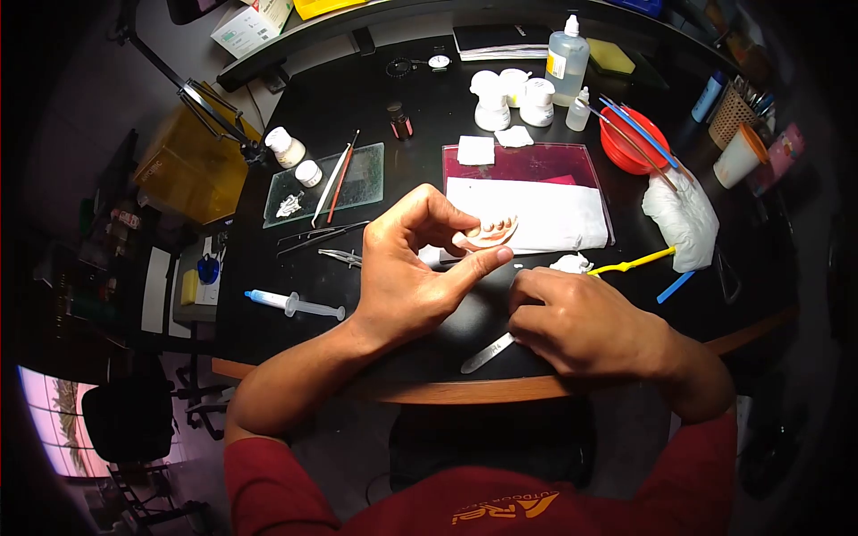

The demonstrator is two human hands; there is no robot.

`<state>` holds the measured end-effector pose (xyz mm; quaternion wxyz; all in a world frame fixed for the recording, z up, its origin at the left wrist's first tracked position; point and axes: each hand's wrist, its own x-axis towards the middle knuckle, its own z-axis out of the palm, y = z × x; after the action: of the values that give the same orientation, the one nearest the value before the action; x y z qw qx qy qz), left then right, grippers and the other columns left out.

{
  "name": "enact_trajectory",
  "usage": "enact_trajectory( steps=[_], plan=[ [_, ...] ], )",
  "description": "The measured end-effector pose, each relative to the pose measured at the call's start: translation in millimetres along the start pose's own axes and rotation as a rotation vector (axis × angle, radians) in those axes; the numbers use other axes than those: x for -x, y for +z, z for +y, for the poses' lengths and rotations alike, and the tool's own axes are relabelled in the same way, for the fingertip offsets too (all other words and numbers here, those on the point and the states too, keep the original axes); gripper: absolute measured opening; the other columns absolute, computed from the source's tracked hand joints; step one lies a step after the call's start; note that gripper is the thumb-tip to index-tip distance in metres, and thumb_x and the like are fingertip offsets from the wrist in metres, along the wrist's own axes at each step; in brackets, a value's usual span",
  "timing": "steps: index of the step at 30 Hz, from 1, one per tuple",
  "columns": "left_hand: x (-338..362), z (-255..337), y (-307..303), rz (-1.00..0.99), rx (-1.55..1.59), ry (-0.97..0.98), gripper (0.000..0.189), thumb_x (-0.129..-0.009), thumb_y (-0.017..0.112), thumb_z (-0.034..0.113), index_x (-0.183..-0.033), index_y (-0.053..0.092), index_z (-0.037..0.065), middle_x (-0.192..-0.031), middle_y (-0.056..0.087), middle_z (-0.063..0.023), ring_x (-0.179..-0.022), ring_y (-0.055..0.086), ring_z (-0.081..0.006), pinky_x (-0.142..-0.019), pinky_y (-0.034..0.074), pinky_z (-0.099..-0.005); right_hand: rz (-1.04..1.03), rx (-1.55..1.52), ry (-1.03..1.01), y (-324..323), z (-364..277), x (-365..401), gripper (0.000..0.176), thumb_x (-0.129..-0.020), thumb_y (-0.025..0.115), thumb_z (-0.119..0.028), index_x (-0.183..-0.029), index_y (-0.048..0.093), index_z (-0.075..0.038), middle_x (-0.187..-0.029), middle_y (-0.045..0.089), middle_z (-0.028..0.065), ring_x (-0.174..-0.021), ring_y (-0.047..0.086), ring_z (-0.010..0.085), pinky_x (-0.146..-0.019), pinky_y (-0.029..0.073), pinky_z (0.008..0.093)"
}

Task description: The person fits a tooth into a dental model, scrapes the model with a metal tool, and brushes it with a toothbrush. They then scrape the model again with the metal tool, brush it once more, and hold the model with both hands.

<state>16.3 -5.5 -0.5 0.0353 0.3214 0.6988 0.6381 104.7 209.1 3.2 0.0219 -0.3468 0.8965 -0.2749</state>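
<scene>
1. The left hand [402, 277] pinches a small denture piece [492, 234] between thumb tip and curled fingertips. The pink base and its row of pale teeth are raised just above the black table [357, 107], over the near edge of a white paper sheet [536, 214].
2. The right hand [585, 326] rests on the table with its fingers folded shut around a metal spatula [487, 355]. Only the blade pokes out, pointing toward the left forearm.
3. The step in hand looks like holding the piece up to inspect it, with the tool parked low and well short of it. Bringing the blade to it would call for a firm pinch and a small, controlled stroke (the piece looks thin and easy to flick away).
4. Near the right knuckles lie a white lump [572, 263] and a yellow-handled tool [635, 262]. A syringe [295, 305] lies to the left, with tweezers [317, 237] and a glass slab [357, 183] beyond it.
5. Hard to tell: the spatula's handle is buried in the fist, the denture's underside is hidden by the fingers, and the far shelf items blur at the dark edges.
</scene>
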Motion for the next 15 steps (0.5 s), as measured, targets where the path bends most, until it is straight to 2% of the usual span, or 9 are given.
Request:
enact_trajectory(
  steps=[3, 6, 9, 12, 15],
  plan=[
    [-1, -6, -4, -0.023, -0.142, 0.093, 0.033, -0.081, 0.089, 0.002, -0.097, 0.060, -0.001, -0.099, 0.069, -0.0109, -0.098, 0.070, -0.0139, -0.089, 0.055, -0.0288, -0.018, -0.064, 0.038, -3, -3, -1, 0.010, -0.087, 0.068, -0.007, -0.084, 0.062, 0.000, -0.092, 0.060, 0.0155, -0.090, 0.064, 0.0358, -0.077, 0.054, 0.0460],
    [-1, -6, -4, -0.021, -0.136, 0.075, 0.033, -0.081, 0.089, 0.002, -0.097, 0.061, -0.001, -0.099, 0.068, -0.0098, -0.097, 0.069, -0.0131, -0.089, 0.054, -0.0284, -0.163, -0.112, 0.088, -7, -4, -2, 0.007, -0.086, 0.068, -0.004, -0.091, 0.063, -0.001, -0.096, 0.060, 0.0155, -0.094, 0.063, 0.0359, -0.081, 0.053, 0.0461],
    [-2, -8, -5, -0.008, -0.145, 0.096, 0.033, -0.080, 0.089, 0.002, -0.098, 0.061, -0.001, -0.099, 0.068, -0.0095, -0.098, 0.069, -0.0134, -0.088, 0.054, -0.0281, -0.086, -0.074, -0.057, 0, 2, 1, 0.008, -0.086, 0.067, -0.001, -0.094, 0.064, -0.001, -0.096, 0.059, 0.0148, -0.093, 0.063, 0.0355, -0.080, 0.052, 0.0462],
    [-4, -7, -4, 0.001, -0.097, 0.053, 0.033, -0.081, 0.089, 0.003, -0.099, 0.061, -0.001, -0.100, 0.069, -0.0093, -0.098, 0.070, -0.0137, -0.089, 0.054, -0.0279, -0.149, -0.126, -0.093, -8, 0, 0, 0.013, -0.085, 0.066, 0.002, -0.097, 0.064, -0.001, -0.095, 0.059, 0.0138, -0.089, 0.064, 0.0354, -0.078, 0.052, 0.0460],
    [-5, -6, -5, 0.008, -0.085, 0.019, 0.034, -0.082, 0.088, 0.004, -0.101, 0.061, -0.001, -0.101, 0.070, -0.0099, -0.099, 0.070, -0.0137, -0.090, 0.055, -0.0274, -0.080, -0.317, -0.058, -17, -2, -3, 0.011, -0.086, 0.065, 0.003, -0.096, 0.063, -0.001, -0.093, 0.059, 0.0130, -0.084, 0.064, 0.0333, -0.074, 0.051, 0.0437]
  ],
)
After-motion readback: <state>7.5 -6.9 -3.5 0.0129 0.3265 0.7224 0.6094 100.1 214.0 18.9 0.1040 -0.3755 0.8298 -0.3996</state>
